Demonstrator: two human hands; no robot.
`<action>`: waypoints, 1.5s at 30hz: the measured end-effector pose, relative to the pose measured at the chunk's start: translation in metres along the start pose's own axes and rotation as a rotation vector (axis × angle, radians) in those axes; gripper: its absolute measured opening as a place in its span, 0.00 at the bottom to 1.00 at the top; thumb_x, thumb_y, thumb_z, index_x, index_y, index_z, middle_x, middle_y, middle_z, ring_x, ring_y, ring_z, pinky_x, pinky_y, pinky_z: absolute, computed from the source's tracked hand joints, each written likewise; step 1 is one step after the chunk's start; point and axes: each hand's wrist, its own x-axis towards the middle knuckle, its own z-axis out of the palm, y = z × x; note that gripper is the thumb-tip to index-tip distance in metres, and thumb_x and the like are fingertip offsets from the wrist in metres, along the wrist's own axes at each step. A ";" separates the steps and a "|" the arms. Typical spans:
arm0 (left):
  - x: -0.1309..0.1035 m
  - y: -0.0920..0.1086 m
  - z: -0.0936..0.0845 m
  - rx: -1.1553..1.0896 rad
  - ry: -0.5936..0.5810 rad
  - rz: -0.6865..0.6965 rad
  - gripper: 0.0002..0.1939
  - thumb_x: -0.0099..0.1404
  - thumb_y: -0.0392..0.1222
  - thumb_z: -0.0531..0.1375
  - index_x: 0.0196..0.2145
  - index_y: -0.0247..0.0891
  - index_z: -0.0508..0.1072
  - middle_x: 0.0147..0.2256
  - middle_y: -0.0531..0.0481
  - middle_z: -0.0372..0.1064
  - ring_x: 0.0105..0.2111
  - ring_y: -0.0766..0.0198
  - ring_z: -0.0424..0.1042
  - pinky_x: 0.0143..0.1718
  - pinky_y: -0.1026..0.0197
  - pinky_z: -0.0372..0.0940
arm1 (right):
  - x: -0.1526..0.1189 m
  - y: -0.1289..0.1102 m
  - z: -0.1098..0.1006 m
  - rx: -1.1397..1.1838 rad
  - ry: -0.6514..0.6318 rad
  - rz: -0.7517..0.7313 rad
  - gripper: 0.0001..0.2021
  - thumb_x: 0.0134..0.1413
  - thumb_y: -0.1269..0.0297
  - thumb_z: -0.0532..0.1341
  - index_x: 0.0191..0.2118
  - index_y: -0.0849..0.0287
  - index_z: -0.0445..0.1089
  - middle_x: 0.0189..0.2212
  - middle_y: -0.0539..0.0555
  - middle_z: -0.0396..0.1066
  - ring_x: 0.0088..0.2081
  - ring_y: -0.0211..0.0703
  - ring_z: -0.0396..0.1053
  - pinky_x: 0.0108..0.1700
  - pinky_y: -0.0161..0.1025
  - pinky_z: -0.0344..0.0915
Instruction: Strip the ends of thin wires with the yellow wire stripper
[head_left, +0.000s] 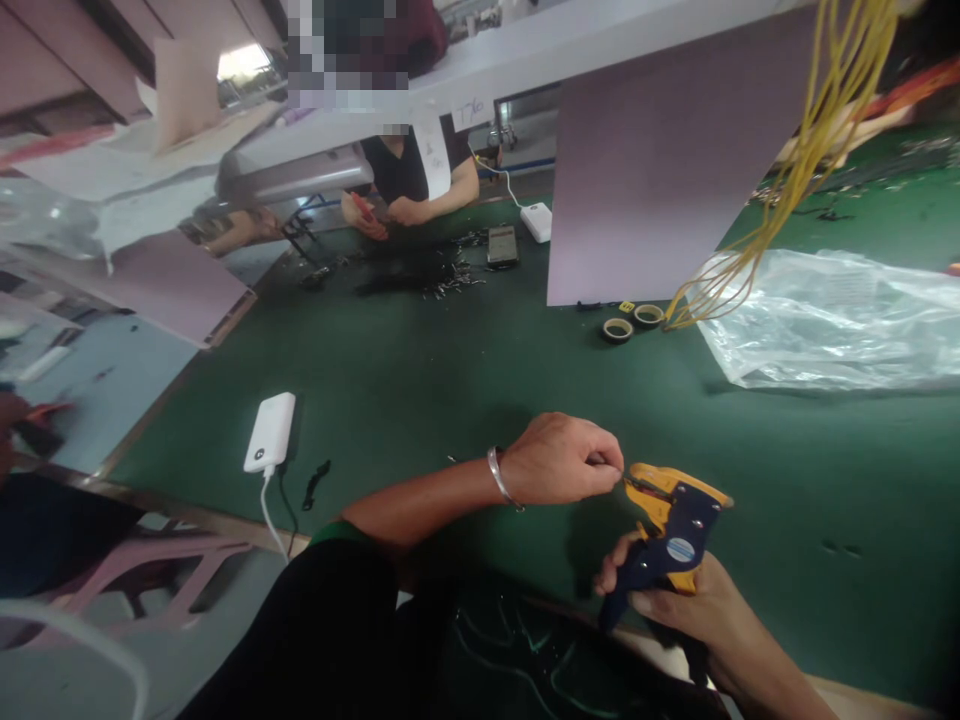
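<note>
In the head view my right hand (697,600) is wrapped round the handles of a blue and yellow wire stripper (679,535), its jaws pointing up and to the left. My left hand (562,460), with a bracelet on its wrist, has thumb and fingers pinched together right beside those jaws. Whatever the pinch holds is too small or hidden to make out. Both hands are above the near part of the green table (450,380).
A white power bank (270,432) with a cable lies left. Tape rolls (618,330), hanging yellow wires (795,190) and a clear plastic bag (832,320) are at the right. A purple panel (652,170) stands behind. Across the table a person's hands (367,215) hold something red.
</note>
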 end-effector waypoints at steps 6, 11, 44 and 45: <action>-0.002 0.000 -0.002 -0.012 -0.013 -0.003 0.03 0.57 0.33 0.61 0.29 0.36 0.76 0.28 0.56 0.71 0.28 0.71 0.67 0.32 0.67 0.59 | -0.001 0.008 -0.005 0.014 -0.036 -0.006 0.12 0.55 0.58 0.71 0.43 0.54 0.75 0.36 0.56 0.73 0.39 0.51 0.71 0.42 0.42 0.70; -0.002 0.000 0.000 -0.009 -0.009 0.011 0.04 0.57 0.32 0.61 0.30 0.36 0.76 0.28 0.56 0.71 0.29 0.71 0.67 0.33 0.67 0.59 | -0.001 0.005 -0.004 -0.010 -0.038 -0.004 0.12 0.55 0.58 0.71 0.43 0.54 0.74 0.37 0.55 0.73 0.38 0.51 0.71 0.41 0.41 0.69; -0.022 0.007 0.012 0.203 0.047 0.144 0.06 0.58 0.33 0.58 0.28 0.37 0.74 0.28 0.55 0.72 0.28 0.70 0.69 0.31 0.66 0.61 | 0.001 -0.008 0.007 -0.156 0.101 -0.026 0.13 0.54 0.57 0.70 0.42 0.58 0.76 0.38 0.57 0.73 0.40 0.55 0.70 0.45 0.44 0.66; -0.023 0.008 0.013 0.221 0.054 0.144 0.06 0.58 0.33 0.57 0.28 0.37 0.74 0.28 0.54 0.72 0.29 0.70 0.69 0.32 0.65 0.61 | 0.002 -0.009 0.008 -0.171 0.112 -0.031 0.13 0.54 0.57 0.70 0.42 0.58 0.77 0.38 0.57 0.73 0.40 0.55 0.70 0.45 0.44 0.66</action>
